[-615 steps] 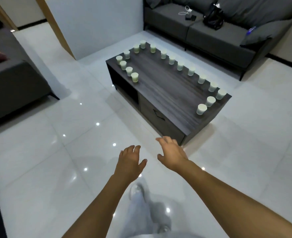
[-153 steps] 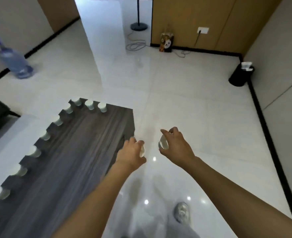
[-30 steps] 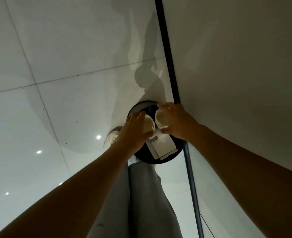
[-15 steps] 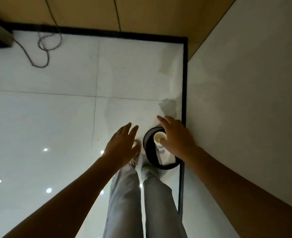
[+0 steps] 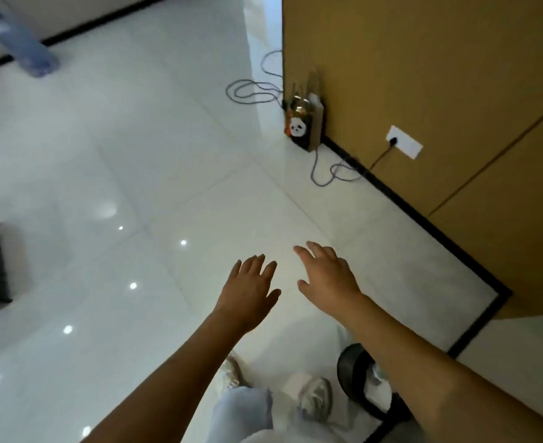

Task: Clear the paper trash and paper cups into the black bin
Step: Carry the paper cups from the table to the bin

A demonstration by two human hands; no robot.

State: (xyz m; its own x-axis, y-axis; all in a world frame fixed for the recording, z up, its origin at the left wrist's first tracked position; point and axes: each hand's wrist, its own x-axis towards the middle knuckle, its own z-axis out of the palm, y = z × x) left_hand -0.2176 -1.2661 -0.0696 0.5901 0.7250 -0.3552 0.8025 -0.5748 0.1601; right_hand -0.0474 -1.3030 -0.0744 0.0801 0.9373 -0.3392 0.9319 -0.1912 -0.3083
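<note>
Above the white floor (image 5: 155, 187), both hands are held out in front of the body with fingers spread and relaxed; nothing is carried by the left hand (image 5: 248, 292) or the right hand (image 5: 326, 276). The bin (image 5: 351, 378) is seen at the lower right, just beside the feet and partly hidden under the right forearm, so its contents cannot be told clearly. No cups or paper trash are in view (the surface that carries them is outside the picture).

The step in hand is judged to be a walk to fetch more items. It would be done well if the body is turned away from the brown wall (image 5: 423, 75) and the cable (image 5: 327, 174) lying on the floor near it is avoided by the feet. For the next load, more than one cup could be stacked in each hand, so that fewer trips are needed. The glossy tiles may be slippery, so steady steps are advised.
</note>
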